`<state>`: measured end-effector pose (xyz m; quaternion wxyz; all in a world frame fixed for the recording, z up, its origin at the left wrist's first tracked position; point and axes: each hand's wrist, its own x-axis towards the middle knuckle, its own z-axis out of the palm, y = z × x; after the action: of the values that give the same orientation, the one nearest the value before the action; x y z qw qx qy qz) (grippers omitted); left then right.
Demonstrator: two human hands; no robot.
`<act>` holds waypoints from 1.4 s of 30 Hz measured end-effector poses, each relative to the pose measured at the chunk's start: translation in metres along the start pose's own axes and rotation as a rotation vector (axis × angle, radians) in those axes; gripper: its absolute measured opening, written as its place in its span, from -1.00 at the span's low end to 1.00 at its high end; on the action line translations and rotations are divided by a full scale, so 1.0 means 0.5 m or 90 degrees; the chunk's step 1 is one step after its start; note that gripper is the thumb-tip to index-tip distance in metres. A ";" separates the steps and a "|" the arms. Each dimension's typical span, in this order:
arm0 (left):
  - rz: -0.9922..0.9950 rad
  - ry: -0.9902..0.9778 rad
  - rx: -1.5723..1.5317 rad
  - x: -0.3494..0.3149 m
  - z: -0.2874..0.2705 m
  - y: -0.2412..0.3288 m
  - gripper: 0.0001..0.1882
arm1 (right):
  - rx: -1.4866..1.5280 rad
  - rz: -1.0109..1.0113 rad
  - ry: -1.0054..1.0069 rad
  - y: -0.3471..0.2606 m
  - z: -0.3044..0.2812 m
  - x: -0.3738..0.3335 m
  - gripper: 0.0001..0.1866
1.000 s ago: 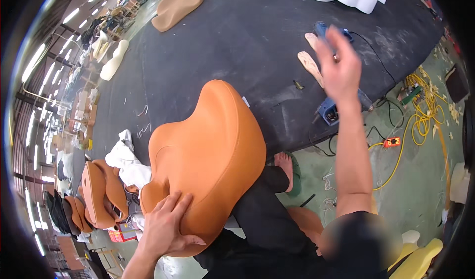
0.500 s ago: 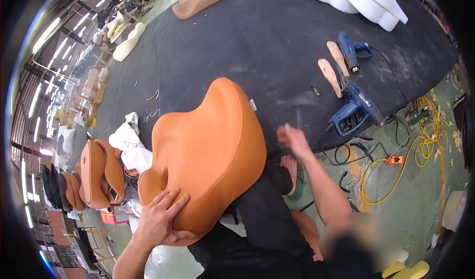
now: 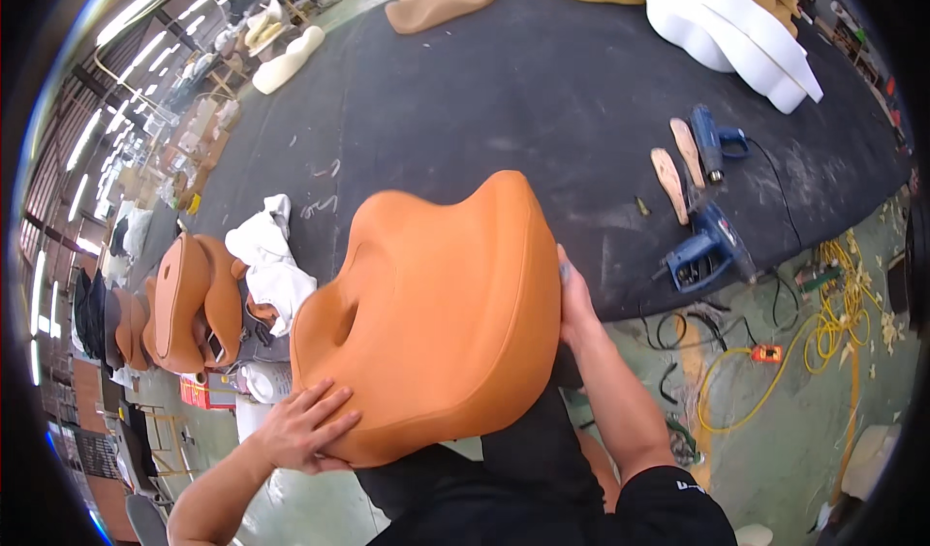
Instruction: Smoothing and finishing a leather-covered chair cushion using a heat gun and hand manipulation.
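An orange contoured seat cushion [image 3: 436, 323] is tilted up in front of me, above my lap at the near edge of the black-covered table [image 3: 504, 91]. At its near left corner, my left hand [image 3: 302, 430] grips it, fingers spread over the top and thumb along the lower edge. My right hand [image 3: 574, 299] holds the cushion's right side; those fingertips are partly hidden behind it. Just left of the cushion lies a crumpled white cloth [image 3: 269, 255].
On the table's right lie two blue heat guns [image 3: 705, 250] and two wooden paddles [image 3: 668, 185]. White foam pieces [image 3: 731, 37] and a tan cushion [image 3: 439, 1] sit farther back. More orange cushions [image 3: 182, 304] stand at left. A yellow cord [image 3: 722, 420] loops across the floor.
My right hand, which was apart from the cushion, now holds its right side. The cushion has turned and sits farther right in view. My left hand stays on its near left corner.
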<state>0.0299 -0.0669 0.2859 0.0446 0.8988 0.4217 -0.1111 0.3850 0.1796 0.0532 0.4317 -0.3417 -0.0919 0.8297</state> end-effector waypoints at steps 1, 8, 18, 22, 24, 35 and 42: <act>0.038 -0.010 0.017 -0.019 0.018 -0.015 -0.02 | 0.014 -0.047 0.015 0.041 -0.040 -0.029 -0.42; -0.138 -0.030 -0.324 0.115 -0.020 0.114 0.55 | -0.259 -0.309 0.111 0.148 -0.100 -0.159 -0.42; -0.325 0.326 -0.586 0.246 0.072 0.286 0.21 | -0.412 -1.067 0.090 -0.253 0.128 -0.356 -0.04; -0.295 0.356 -0.567 0.266 0.074 0.294 0.18 | -0.108 -0.851 0.064 -0.147 0.008 -0.255 -0.10; -0.334 0.323 -0.567 0.247 0.086 0.292 0.16 | -0.291 -0.695 0.009 -0.015 -0.040 -0.209 -0.15; -0.322 0.388 -0.558 0.227 0.103 0.303 0.11 | -0.662 -1.098 -0.085 -0.360 0.203 -0.310 -0.11; -0.318 0.389 -0.566 0.220 0.104 0.309 0.10 | -0.309 -0.588 -0.164 -0.019 0.042 -0.068 -0.25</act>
<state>0.2084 -0.0926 0.2070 0.2659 0.6587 0.6203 0.3326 0.3910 0.1621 0.0895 0.6456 -0.2513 -0.4741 0.5434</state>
